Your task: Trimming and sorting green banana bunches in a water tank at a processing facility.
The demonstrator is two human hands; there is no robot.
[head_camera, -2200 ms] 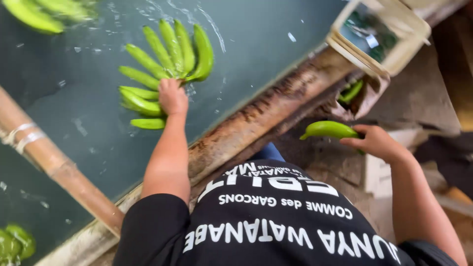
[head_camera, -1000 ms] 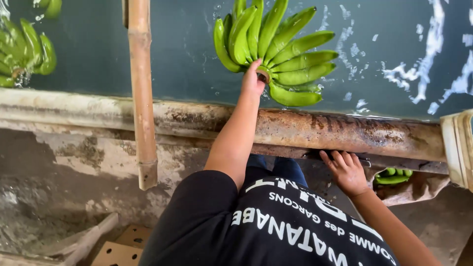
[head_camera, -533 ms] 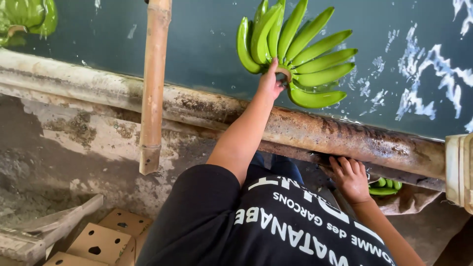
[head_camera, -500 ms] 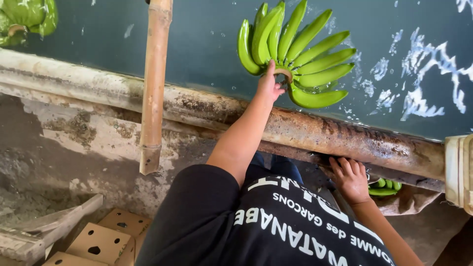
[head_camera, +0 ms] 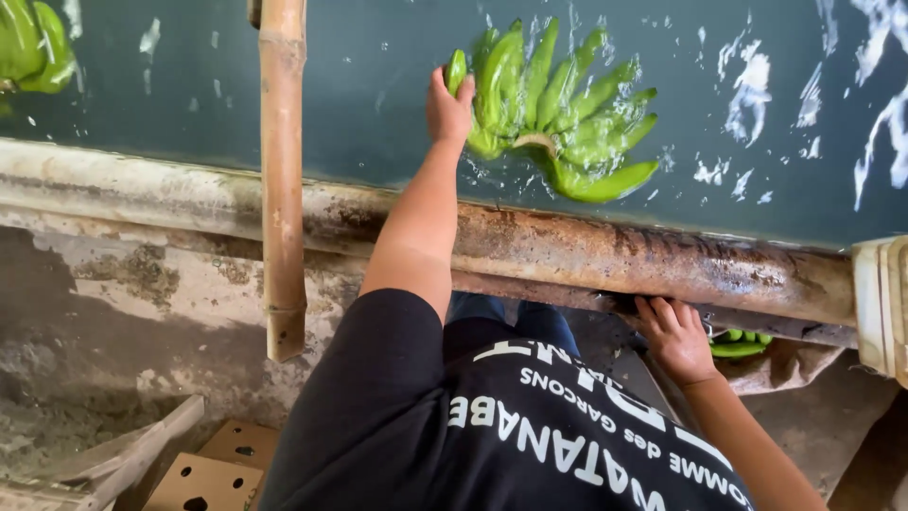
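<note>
The left hand [head_camera: 448, 106] reaches over the rusty tank rim [head_camera: 586, 251] into the dark water, its fingers curled against the left side of a floating bunch of green bananas [head_camera: 553, 114]; whether they actually grip it cannot be told. The right hand [head_camera: 675, 336] rests below the rim on the near side, fingers spread against its underside, just left of a few more green bananas [head_camera: 740, 343]. A bamboo pole [head_camera: 283, 170] crosses the tank's left part. Cardboard boxes [head_camera: 213, 473] lie near left.
</note>
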